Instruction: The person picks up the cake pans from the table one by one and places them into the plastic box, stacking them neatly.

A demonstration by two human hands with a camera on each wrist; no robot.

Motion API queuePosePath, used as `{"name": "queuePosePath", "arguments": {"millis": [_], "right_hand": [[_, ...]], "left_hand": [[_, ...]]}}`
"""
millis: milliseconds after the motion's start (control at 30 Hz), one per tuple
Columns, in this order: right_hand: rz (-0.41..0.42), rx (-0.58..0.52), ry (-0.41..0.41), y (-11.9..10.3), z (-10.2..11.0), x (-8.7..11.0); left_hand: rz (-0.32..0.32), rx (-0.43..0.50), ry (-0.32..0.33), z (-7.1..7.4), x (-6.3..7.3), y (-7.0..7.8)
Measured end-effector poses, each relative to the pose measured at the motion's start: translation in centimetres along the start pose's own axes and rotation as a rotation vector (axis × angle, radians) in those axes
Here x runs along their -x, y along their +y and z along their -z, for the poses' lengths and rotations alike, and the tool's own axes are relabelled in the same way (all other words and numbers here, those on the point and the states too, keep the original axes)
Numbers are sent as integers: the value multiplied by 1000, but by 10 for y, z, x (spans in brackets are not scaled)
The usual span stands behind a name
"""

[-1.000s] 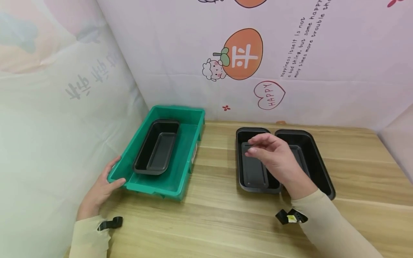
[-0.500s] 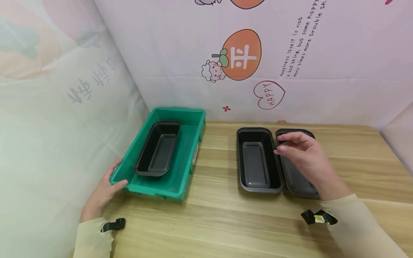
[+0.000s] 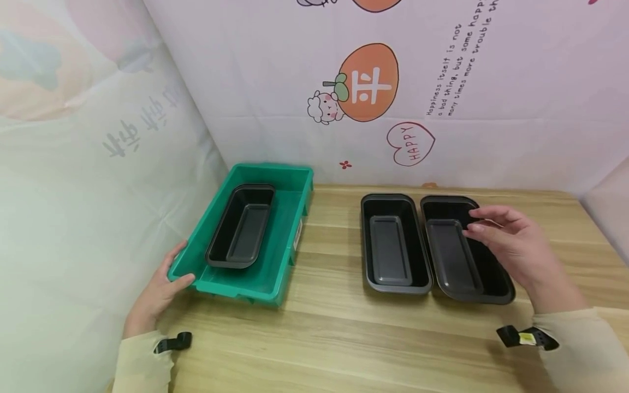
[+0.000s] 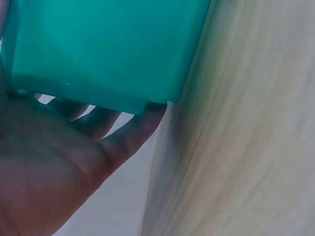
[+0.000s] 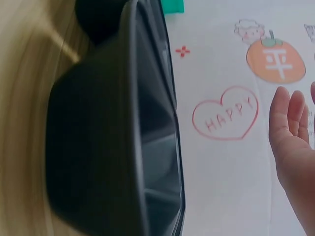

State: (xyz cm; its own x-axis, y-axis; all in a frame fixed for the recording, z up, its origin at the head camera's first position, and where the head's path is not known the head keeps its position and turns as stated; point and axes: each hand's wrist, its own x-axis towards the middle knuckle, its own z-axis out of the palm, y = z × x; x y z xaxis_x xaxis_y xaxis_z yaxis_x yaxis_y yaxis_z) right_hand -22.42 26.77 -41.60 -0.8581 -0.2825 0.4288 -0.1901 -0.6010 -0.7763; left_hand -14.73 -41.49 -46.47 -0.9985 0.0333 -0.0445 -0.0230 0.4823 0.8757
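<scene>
The near left corner of the green tray (image 3: 282, 218) is held by the left hand (image 3: 156, 295), the thumb laid over the rim and the other fingers set against the outside. Nothing is grasped by the right hand (image 3: 521, 245), whose fingers are loosely bent above the outer edge of the right pan (image 3: 452, 254). One dark pan (image 3: 245, 232) is seated at a slant inside the tray; the middle pan (image 3: 390, 251) is placed just beside the right one on the wooden surface (image 3: 319, 338), though whether their rims touch cannot be told. If the tray corner were tugged or pressed unevenly, the tray could be skewed and the loose pan inside made to slide. If the right pan were caught by one rim only, it could be tipped or knocked against its neighbour. On the backdrop (image 3: 275, 71), "HAPPY" is printed in a red heart (image 3: 411, 143), the character 平 on an orange fruit (image 3: 371, 84), and "Happiness itself is not a bad thing, but some happy…" beside them, cut off by the frame. A pale label (image 3: 297, 234) is borne by the tray's side, too small to be read; no brand is made out on the pans.
</scene>
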Motion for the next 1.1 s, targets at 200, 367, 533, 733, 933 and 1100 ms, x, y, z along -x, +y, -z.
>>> {"name": "queuePosePath", "arguments": {"millis": [200, 367, 533, 733, 933, 1100], "right_hand": [[11, -51, 28, -6, 16, 11], [23, -120, 52, -10, 29, 23], [18, -107, 104, -11, 40, 35], [11, -36, 184, -8, 47, 47], [-20, 31, 264, -7, 53, 56], [-97, 78, 292, -5, 61, 63]], "left_hand": [[5, 9, -4, -1, 0, 3], [5, 5, -5, -2, 0, 1], [2, 8, -2, -1, -1, 0], [-2, 5, -2, 0, -1, -2], [-4, -16, 0, 0, -1, -3], [-13, -4, -7, 1, -2, -4]]}}
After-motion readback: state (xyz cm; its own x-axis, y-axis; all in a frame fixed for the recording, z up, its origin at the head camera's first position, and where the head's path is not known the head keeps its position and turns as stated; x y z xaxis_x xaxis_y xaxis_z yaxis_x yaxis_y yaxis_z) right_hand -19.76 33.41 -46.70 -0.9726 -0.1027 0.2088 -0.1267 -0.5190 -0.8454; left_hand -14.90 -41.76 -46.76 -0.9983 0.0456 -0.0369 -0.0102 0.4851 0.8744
